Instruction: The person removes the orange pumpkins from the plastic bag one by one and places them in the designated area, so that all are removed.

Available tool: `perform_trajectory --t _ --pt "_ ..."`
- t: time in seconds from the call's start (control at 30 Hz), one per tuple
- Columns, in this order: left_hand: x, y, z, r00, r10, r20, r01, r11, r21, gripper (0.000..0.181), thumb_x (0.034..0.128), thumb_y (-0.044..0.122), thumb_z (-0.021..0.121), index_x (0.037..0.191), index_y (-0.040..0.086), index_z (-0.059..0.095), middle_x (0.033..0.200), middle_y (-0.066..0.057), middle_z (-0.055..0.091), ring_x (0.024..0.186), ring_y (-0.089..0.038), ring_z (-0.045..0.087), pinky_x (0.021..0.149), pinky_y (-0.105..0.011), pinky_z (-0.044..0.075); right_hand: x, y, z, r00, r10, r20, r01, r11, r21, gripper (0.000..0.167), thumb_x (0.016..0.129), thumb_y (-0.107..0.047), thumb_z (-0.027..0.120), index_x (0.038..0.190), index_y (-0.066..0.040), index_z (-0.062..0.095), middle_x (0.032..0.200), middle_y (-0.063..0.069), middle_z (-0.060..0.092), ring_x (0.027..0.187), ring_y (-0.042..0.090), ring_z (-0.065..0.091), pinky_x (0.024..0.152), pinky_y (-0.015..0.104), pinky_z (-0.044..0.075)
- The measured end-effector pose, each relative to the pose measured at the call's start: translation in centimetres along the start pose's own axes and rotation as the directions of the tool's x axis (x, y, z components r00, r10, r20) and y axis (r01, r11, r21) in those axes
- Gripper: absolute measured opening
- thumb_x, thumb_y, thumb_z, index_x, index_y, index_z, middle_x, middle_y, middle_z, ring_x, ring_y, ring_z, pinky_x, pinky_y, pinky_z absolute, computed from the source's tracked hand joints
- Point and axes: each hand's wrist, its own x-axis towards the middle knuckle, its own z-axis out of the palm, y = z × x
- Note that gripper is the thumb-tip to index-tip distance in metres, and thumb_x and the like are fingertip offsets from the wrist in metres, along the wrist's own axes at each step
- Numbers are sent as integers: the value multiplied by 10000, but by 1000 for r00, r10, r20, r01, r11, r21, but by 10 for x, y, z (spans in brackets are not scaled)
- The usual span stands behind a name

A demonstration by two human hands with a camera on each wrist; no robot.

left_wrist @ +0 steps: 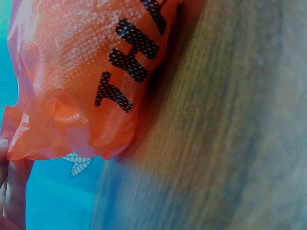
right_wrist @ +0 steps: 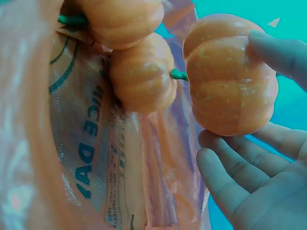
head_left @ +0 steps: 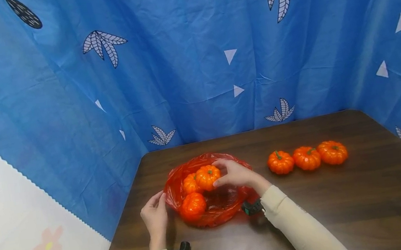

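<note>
Apparently mid-transfer at the red bag: right hand grips one pumpkin at the bag's mouth, left hand pinches its rim. Next move likely calls for that rim held wide. Two other pumpkins sit inside; three more pumpkins stand on the table right of the bag.

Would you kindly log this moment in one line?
left hand: pinches bag; right hand: grips one pumpkin at bag mouth; in bag: two pumpkins; on table: three pumpkins

red bag: "tha", seemingly; inside, "nice day"
</note>
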Motion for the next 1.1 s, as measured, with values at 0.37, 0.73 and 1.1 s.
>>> perform_trajectory --t 0.37,0.73,1.1 --pt "0 0 -3 1000 1 8 -1 1000 -10 231 950 234 701 1092 65 765 1117 -140 756 1031 -297 727 843 -334 583 -11 -5 0 999 -46 28 44 997 65 712 858 -244 793 1447 -19 464 1413 159 558 1245 314 570 1057 466 513" --pt "2 1 -2 1000 8 2 -8 1000 5 233 953 243 696 1085 64 767 1109 -144 757 1024 -304 730 834 -323 586 -29 -11 -2 994 -100 35 96 990 107 700 877 -246 779 1462 -46 451 1445 138 535 1296 346 548 1057 473 514" --pt "0 1 -1 1000 1 -3 -1 1000 14 250 954 261 693 1098 70 767 1120 -147 754 1027 -312 725 825 -279 589 -40 -11 -2 992 -90 84 80 990 118 684 876 -249 778 1450 -57 459 1414 128 568 1293 336 561 1056 476 514"
